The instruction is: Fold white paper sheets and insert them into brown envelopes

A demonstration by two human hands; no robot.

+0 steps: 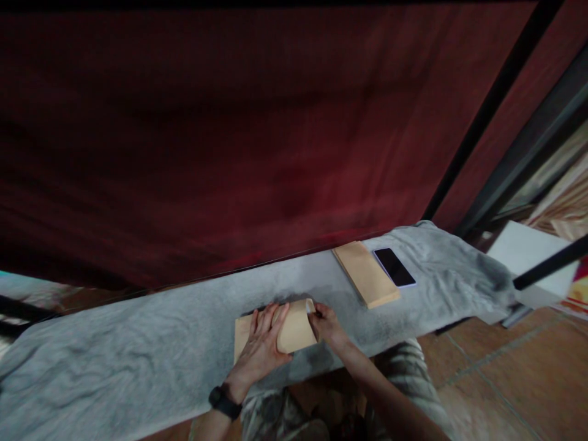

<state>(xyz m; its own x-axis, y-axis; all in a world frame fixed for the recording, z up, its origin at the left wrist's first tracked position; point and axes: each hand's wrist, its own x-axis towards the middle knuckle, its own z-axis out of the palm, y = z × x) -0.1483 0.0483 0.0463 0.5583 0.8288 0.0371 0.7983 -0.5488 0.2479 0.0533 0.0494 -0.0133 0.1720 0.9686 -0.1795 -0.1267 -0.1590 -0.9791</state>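
Note:
A tan paper envelope (296, 331) lies on a long table covered with grey cloth (138, 349). My left hand (261, 346) rests flat on its left half, fingers stretched out and pressing it down; a dark watch sits on that wrist. My right hand (326, 323) is at the envelope's right end, fingers pinched on a small pale flap or strip (310, 305) at the top right corner.
Farther right on the cloth lie a stack of tan envelopes (366, 274) and a dark phone (394, 267) beside it. A dark red curtain (229, 135) hangs behind the table. A white box (528, 260) stands beyond the table's right end, above a tiled floor.

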